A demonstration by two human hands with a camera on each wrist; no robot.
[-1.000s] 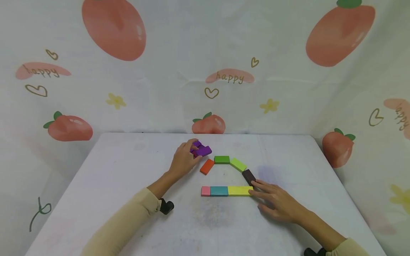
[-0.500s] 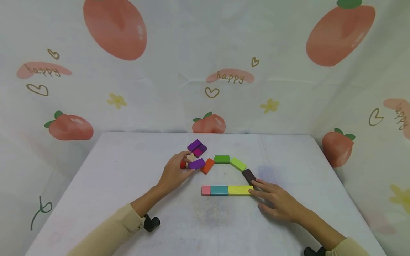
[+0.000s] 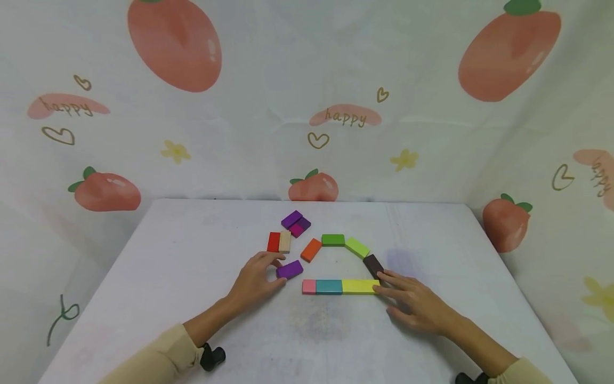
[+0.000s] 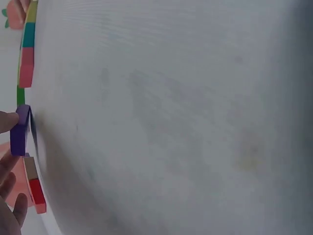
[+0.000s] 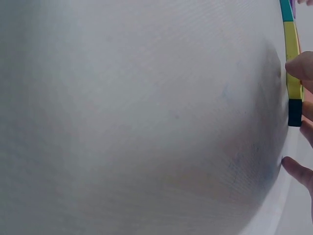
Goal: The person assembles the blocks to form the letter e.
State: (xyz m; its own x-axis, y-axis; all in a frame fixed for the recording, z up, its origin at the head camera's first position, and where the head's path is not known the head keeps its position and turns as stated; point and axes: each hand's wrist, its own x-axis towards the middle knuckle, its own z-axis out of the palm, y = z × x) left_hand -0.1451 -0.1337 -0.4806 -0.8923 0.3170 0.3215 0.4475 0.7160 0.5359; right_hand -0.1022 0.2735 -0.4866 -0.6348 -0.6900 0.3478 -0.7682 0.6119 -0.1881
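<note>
My left hand (image 3: 256, 277) pinches a purple block (image 3: 290, 270) between thumb and fingers, left of the arrangement; the left wrist view shows the same purple block (image 4: 20, 131) at its left edge. My right hand (image 3: 412, 304) lies with extended fingers at the right end of the yellow block (image 3: 358, 287), fingertips near the black block (image 3: 372, 266). A teal block (image 3: 328, 287) and a pink block (image 3: 309, 287) continue that straight row leftward. Above it curve an orange block (image 3: 311, 250), a green block (image 3: 333, 240) and a lime block (image 3: 357, 247).
Beyond my left hand, a red block (image 3: 273, 241) and a beige block (image 3: 285, 241) lie side by side. Farther back is a cluster with a purple block (image 3: 291, 219) and a magenta block (image 3: 297, 230). All lie on the white table (image 3: 216, 229), before a printed cloth (image 3: 249, 106).
My left hand has taken the purple block from the back cluster and brought it nearer, down toward the row's left end. The red and beige blocks are now uncovered. My right hand stays put.
</note>
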